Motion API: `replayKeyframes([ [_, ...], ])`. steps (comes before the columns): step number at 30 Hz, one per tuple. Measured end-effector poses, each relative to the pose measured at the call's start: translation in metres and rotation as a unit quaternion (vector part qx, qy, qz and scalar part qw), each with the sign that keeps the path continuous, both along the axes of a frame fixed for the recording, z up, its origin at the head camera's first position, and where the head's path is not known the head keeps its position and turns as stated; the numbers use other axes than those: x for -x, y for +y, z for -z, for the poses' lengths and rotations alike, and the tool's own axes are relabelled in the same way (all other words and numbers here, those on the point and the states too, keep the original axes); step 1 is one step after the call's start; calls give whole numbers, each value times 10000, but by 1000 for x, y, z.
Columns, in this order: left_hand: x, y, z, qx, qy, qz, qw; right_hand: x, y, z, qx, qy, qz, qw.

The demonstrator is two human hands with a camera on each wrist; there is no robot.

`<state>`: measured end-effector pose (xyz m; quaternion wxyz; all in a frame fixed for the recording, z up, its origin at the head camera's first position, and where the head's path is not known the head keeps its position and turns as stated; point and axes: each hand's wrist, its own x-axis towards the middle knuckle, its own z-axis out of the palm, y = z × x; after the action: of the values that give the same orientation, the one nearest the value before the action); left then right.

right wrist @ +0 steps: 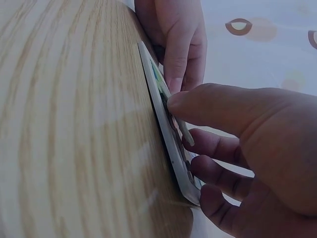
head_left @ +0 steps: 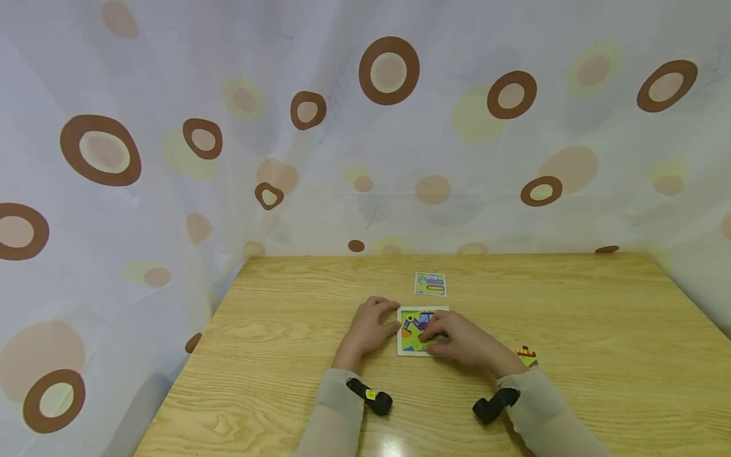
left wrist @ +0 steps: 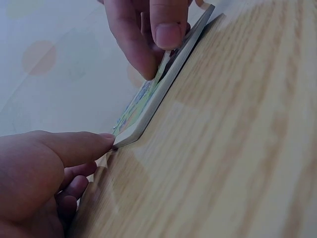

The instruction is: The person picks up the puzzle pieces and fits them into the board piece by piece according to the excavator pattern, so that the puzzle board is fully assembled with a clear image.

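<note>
A jigsaw tray with a white rim (head_left: 400, 346) lies flat on the table, a colourful vehicle picture inside it. My left hand (head_left: 368, 327) rests at the tray's left edge. In the left wrist view its straight thumb (left wrist: 81, 148) touches the tray's corner, with the other fingers bent behind. Over the tray's right part, my right hand (head_left: 461, 339) pinches a thin puzzle piece (right wrist: 186, 133). That piece is tilted against the tray in the right wrist view, between thumb and forefinger. The fingers hide its picture and much of the tray's right side.
A picture card (head_left: 431, 284) with a similar vehicle lies behind the tray. Another puzzle piece (head_left: 528, 357), yellow-green and red, sits beside the right forearm, partly covered by it. The wooden table (head_left: 274, 317) meets a patterned curtain (head_left: 342, 216) at the back.
</note>
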<state>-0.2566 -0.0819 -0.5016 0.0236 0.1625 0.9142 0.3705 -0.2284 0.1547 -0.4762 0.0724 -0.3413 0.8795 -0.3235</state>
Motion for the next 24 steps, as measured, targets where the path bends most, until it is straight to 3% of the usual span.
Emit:
replayKeyframes([
  [24, 0, 0, 0, -9, 80, 56, 10000, 1, -1, 2, -66, -52, 80, 9999],
])
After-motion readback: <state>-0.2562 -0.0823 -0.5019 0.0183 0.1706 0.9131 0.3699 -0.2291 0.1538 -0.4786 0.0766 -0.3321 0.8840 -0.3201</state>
